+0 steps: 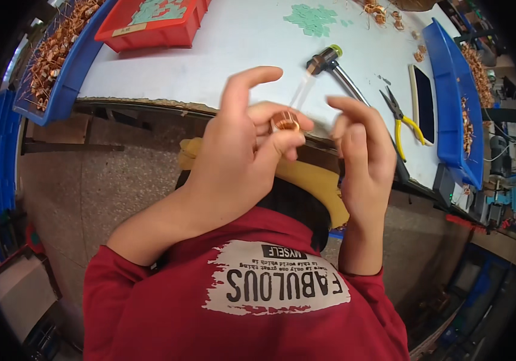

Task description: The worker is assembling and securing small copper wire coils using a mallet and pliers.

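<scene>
A ring-shaped coil wound with copper wire (285, 122) is pinched between the thumb and fingers of my left hand (234, 141), just over the near table edge. The left index finger is raised and bent above the coil. To the right, my right hand (363, 153) is held up, apart from the coil. Its index finger and thumb are spread, its other fingers are partly curled, and nothing shows between them; motion blurs it slightly. Beyond the hands, a hammer (345, 78) with a yellow-green tip and yellow-handled pliers (403, 117) lie on the white table (234, 54).
Blue bins (68, 72) of copper coils stand at the left, and another blue bin (450, 90) at the right. A red tray (149, 36) holds pale green pieces; more green pieces (312, 21) lie loose. A phone (423, 102) is beside the pliers. Loose coils (381, 15) lie at the back.
</scene>
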A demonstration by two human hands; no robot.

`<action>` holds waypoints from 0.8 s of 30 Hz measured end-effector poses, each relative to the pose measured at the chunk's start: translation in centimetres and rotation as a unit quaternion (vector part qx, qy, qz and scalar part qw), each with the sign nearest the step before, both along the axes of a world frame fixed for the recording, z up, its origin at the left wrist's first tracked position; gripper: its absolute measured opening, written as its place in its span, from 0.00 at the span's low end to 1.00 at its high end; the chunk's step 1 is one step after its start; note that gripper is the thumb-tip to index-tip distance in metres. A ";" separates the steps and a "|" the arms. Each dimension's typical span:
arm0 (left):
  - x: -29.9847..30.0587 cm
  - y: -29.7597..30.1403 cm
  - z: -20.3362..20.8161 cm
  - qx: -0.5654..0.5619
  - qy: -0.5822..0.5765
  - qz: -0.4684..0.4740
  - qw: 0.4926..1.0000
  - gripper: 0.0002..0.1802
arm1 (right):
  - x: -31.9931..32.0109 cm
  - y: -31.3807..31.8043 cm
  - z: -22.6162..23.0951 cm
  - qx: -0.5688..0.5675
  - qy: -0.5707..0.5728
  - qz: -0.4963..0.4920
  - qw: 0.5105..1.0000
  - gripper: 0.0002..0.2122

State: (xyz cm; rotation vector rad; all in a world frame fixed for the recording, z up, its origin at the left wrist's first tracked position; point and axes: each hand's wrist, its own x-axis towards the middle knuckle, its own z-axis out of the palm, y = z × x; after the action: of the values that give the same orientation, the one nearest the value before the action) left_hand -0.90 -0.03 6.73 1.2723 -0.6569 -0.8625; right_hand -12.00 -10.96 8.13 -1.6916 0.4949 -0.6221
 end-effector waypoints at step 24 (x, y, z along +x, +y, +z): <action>1.7 2.2 -0.2 0.061 -0.074 -0.126 0.987 0.07 | 1.7 -6.4 3.1 -0.011 -0.131 0.021 0.991 0.11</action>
State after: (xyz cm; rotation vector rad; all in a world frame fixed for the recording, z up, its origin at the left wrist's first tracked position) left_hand 0.76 2.14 6.56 1.3922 -0.9079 -1.0345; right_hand -10.29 -17.34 11.24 -1.6065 0.2652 -0.8093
